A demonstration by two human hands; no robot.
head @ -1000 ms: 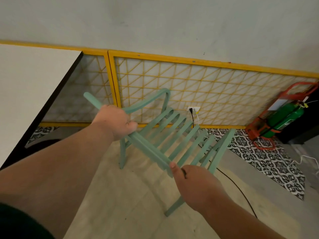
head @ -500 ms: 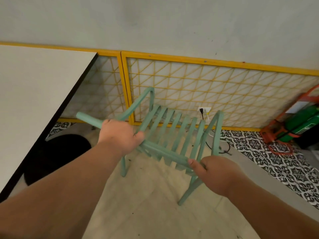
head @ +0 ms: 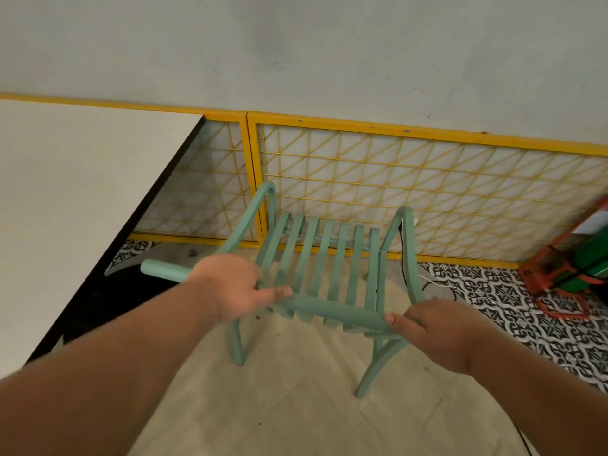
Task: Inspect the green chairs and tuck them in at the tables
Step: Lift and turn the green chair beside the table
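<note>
Holding chair from behind by rail atop its back. L hand wrapped round it near left end, thumb laid flat along rail, w/ a stub left poking out beyond the knuckles. R hand clenched round right end, thumb on top. Gripping wide like this prob. to steer both corners at once & stop any twisting on the way round. Looking down over slats to seat. Chair out on pale floor, right of table & apart from its black edge, facing grille at the wall, i.e. not tucked in. Two rear legs in view below the hands, seemingly down; can't tell re front legs. Judging step in hand as swinging it toward table, poss. checking it over meanwhile; no breakage visible in slats or arms. Needs a turn to the left, then a push in under the tabletop; some risk of fouling the edge w/ the arms, so worth minding height. Also worth minding cable trailing just beside right arm, less so extinguisher, well apart at far right.
</note>
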